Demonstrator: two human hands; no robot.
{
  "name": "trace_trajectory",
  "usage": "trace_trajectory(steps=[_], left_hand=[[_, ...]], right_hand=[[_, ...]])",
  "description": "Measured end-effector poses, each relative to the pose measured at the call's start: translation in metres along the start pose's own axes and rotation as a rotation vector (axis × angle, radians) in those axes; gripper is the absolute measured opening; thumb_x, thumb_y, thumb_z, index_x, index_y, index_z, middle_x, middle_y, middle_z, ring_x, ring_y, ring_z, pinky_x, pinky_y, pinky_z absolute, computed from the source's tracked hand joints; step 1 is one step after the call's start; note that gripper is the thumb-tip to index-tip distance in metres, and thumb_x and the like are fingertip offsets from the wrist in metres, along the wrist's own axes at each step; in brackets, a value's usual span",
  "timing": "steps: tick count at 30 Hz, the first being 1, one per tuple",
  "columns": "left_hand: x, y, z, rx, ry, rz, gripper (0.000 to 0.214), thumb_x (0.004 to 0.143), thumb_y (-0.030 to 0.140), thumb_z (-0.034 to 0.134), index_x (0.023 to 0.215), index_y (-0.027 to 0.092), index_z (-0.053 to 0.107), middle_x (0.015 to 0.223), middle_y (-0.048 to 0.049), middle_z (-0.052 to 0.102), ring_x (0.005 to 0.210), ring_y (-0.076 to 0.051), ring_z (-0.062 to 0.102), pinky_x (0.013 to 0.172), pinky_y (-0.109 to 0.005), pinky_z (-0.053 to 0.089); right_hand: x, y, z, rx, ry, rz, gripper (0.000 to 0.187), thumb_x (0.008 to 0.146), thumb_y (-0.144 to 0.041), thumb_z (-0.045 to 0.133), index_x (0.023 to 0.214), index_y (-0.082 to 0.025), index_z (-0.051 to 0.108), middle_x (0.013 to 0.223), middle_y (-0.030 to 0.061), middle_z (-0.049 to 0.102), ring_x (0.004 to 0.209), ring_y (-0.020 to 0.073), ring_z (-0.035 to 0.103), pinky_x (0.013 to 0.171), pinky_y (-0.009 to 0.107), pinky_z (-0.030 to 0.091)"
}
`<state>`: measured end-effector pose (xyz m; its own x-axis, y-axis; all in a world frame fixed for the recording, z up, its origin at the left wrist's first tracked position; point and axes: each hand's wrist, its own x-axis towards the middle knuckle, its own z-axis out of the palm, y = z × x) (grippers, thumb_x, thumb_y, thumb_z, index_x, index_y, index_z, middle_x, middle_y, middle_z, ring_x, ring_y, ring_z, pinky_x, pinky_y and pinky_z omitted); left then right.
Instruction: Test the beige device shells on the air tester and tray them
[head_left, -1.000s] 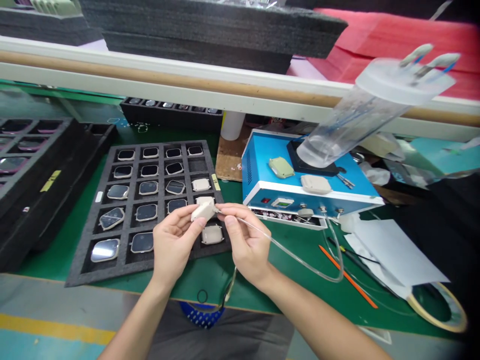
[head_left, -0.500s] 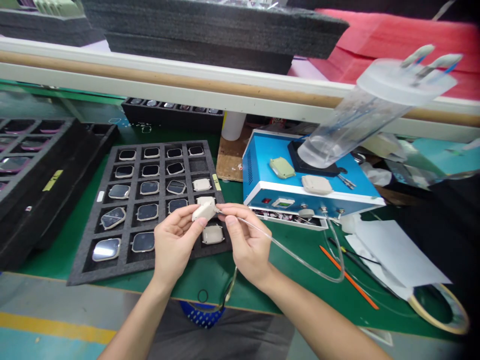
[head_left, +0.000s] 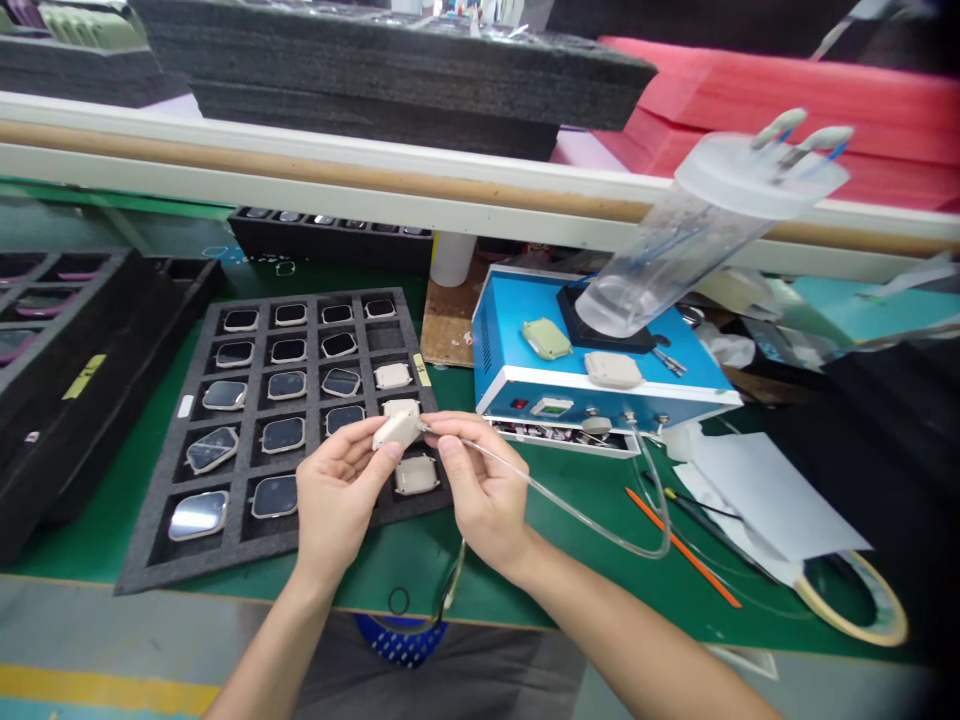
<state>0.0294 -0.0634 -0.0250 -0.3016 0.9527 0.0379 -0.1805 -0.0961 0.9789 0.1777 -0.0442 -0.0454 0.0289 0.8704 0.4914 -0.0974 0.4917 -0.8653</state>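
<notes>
My left hand is closed on a beige watch case, pinched between thumb and fingers and tilted above the foam tray. Pinched in my right hand is the end of a clear thin tube, whose tip meets the right side of the case. The tube loops back to the front of a blue box. In the tray's compartments sit several watches with dark screens and, down the right column, beige cases such as this case, close below my hands.
On the blue box stand a clear cylinder, a green case and a beige case. An orange stick, white paper and a tape roll lie right. Stacked black trays rise left; a shelf edge crosses behind.
The whole view has shifted slightly, with most things now a little farther left. Both hands keep the same grip, the tube tip still at the watch case.
</notes>
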Motion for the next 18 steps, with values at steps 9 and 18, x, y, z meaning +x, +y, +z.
trace_trajectory(steps=[9, 18], left_hand=[[0.0016, -0.0007, -0.0007, 0.014, 0.008, 0.010, 0.039, 0.074, 0.034, 0.096, 0.106, 0.018, 0.082, 0.107, -0.0101, 0.085, 0.100, -0.024, 0.082, 0.092, -0.028, 0.065], [0.0038, -0.0007, 0.0004, 0.038, 0.020, -0.010, 0.044, 0.072, 0.038, 0.096, 0.107, 0.016, 0.080, 0.109, -0.0127, 0.084, 0.103, -0.028, 0.081, 0.097, -0.036, 0.065]], right_hand=[[0.0020, -0.0018, 0.0013, 0.010, -0.002, 0.004, 0.017, 0.105, -0.024, 0.060, 0.111, -0.026, 0.076, 0.113, 0.0074, 0.075, 0.106, 0.0200, 0.074, 0.090, 0.035, 0.065], [0.0016, 0.0005, 0.0022, 0.022, 0.002, 0.010, 0.017, 0.105, -0.025, 0.060, 0.110, -0.026, 0.076, 0.112, 0.0075, 0.076, 0.105, 0.0203, 0.074, 0.090, 0.036, 0.065]])
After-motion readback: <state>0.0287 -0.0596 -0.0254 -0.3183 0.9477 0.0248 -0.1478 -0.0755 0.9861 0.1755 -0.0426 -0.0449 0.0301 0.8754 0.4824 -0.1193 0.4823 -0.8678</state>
